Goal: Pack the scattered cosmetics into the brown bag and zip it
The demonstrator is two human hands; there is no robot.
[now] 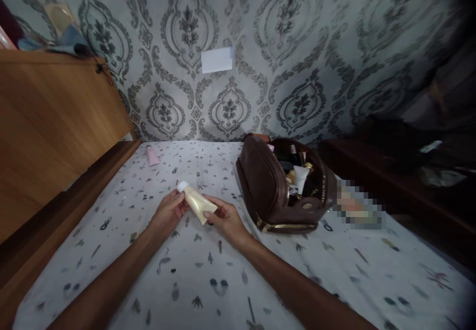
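A pale yellow squeeze tube (198, 202) with a white cap is held in the air between both hands. My left hand (171, 210) grips it near the cap, at the upper left. Its flat crimped end is pinched by my right hand (225, 217). Just right of my right hand stands a brown leather toiletry bag (262, 176), unzipped. Inside the bag are a white tube (299, 175) and several other small cosmetic items, partly hidden by its sides.
A pink tube (152, 155) lies on the patterned white sheet (193, 280) at the far left. Wooden furniture (55, 137) borders the left side. The patterned wall (230, 18) closes off the back, with a white card on it. A blurred-out patch lies right of the bag.
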